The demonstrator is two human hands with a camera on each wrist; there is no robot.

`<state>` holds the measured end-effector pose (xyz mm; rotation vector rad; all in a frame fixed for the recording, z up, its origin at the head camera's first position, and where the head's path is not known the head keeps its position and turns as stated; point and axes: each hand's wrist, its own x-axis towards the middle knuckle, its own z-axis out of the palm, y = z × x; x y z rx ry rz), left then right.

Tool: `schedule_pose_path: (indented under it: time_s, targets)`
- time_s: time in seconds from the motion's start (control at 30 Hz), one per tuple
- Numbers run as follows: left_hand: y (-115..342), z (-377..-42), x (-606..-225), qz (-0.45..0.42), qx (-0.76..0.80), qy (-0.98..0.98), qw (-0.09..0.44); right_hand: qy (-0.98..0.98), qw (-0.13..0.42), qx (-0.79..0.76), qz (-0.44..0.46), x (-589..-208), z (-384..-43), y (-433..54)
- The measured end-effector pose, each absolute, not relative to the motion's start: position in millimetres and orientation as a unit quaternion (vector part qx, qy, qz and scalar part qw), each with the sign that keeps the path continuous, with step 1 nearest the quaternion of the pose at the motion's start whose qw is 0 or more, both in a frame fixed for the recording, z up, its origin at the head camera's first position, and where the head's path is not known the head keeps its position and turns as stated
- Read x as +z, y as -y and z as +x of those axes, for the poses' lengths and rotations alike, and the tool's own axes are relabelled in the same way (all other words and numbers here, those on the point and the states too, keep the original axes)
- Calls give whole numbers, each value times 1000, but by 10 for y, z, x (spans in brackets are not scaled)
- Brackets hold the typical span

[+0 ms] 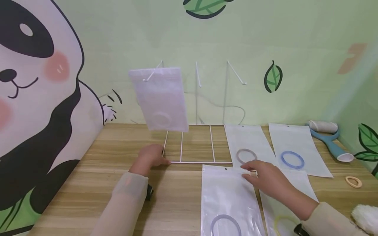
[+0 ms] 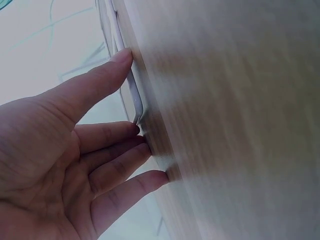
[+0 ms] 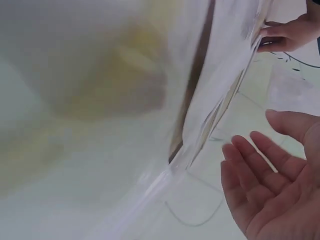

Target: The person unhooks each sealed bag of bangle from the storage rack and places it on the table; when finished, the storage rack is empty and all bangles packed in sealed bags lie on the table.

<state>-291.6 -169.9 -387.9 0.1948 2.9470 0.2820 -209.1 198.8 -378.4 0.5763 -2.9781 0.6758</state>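
Observation:
My left hand [image 1: 150, 155] holds the front left corner of a white wire rack [image 1: 203, 162], thumb [image 2: 120, 57] on the wire and fingertips against the corner and tabletop. A frosted plastic bag [image 1: 159, 98] with a faint ring inside hangs from the rack's left hook. My right hand [image 1: 270, 178] hovers over the flat bags, fingers loosely bent and apart, holding nothing. Below and left of it lies a bag [image 1: 227, 190] with a greyish-purple ring [image 1: 225, 216]. Partly under my right forearm is another bag [image 1: 301, 183] with a yellow ring [image 1: 283, 217].
Behind lie a bag [image 1: 245, 136] with a brownish ring [image 1: 247, 150] and a bag [image 1: 290, 137] with a blue ring [image 1: 292, 152]. At right are a blue-handled roller [image 1: 333, 146], a small tan ring [image 1: 353, 182] and something white and fluffy [image 1: 366, 218]. Two bare hooks [image 1: 236, 72] project near the wall.

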Motion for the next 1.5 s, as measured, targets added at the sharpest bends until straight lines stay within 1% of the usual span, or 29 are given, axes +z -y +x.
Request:
schedule_pose_path:
  time_s: [0.13,0.2,0.3,0.4,0.5,0.87,1.07,1.17,1.27,1.33,1.4,1.5]
  targets:
    - [1709,-2912,-3886,61,94,-990,90,951,40,189,243,-3812,-2357,-1786]
    - [1716,-2917,-3902,62,90,-990,90,948,35,169,267,-3841,-2477,-1693]
    - [1726,-2934,-3931,68,83,-991,85,948,13,150,281,-3890,-2628,-1576]
    - [1735,-2948,-3949,72,81,-991,78,950,-18,147,274,-3936,-2744,-1500]
    - [1738,-2950,-3946,74,83,-991,74,953,-33,145,264,-3978,-2829,-1453]
    - [1762,-2919,-3907,73,79,-992,69,951,-24,92,294,-4050,-2947,-1424]
    - [1739,-2926,-3922,84,84,-990,71,954,-29,108,279,-4102,-2950,-1478]
    - [1762,-2952,-3927,90,117,-986,79,954,-27,115,275,-4116,-2952,-1481]
    - [1848,-2988,-3901,99,182,-974,94,955,-23,120,270,-4120,-2953,-1464]
    - [1926,-3018,-3865,88,231,-964,99,956,-22,125,264,-4125,-2952,-1456]
    - [2015,-3054,-3828,62,271,-957,79,957,-20,127,260,-4128,-2948,-1453]
    - [2127,-3108,-3758,-2,325,-946,9,958,-16,131,253,-4127,-2944,-1468]
